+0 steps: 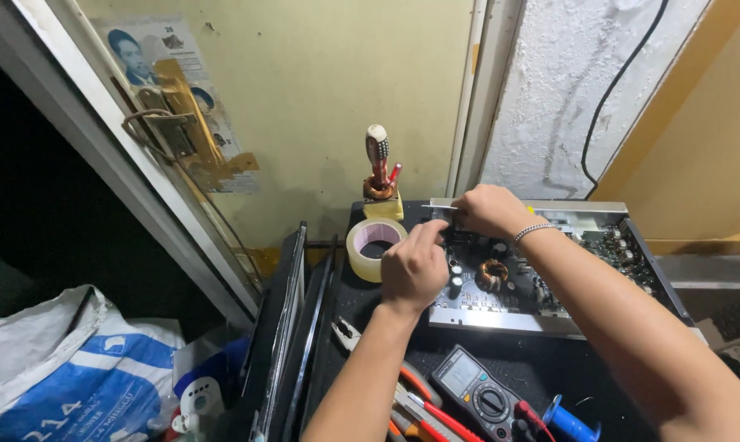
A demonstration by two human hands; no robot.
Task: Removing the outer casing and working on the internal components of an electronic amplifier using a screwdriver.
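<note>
Open amplifier chassis [550, 282] on black bench [550, 368] by yellowish wall [321, 106], probably indoors.

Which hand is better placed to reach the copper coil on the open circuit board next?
Probably the left hand: it rests at the board's near-left edge, right beside the copper coil. The right hand is busy at the far rim of the metal chassis, seemingly pinching something there.

Yellowish tape roll [375, 248], blue-striped white sack [67, 368]
</note>
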